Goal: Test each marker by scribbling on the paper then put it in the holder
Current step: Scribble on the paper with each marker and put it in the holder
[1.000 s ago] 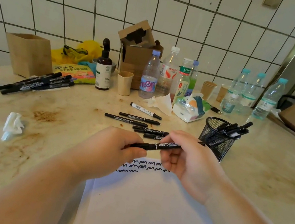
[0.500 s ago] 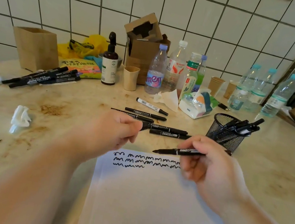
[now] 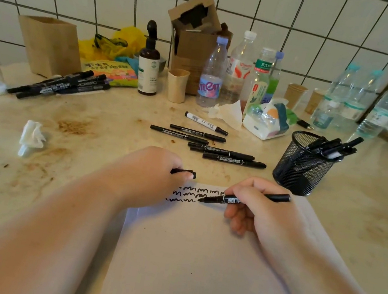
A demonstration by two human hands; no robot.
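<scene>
The right hand grips the marker, tip leftward on the paper; the holder stands just beyond it. The left hand pinches the cap.

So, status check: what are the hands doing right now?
Right hand grips marker, tip at the scribbles on paper. Left hand holds cap. Holder unobstructed.

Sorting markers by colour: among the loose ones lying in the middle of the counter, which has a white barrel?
The white-barrelled marker, farthest back in that cluster, nearest the crumpled tissue. The other loose markers in front of it are all black.
</scene>
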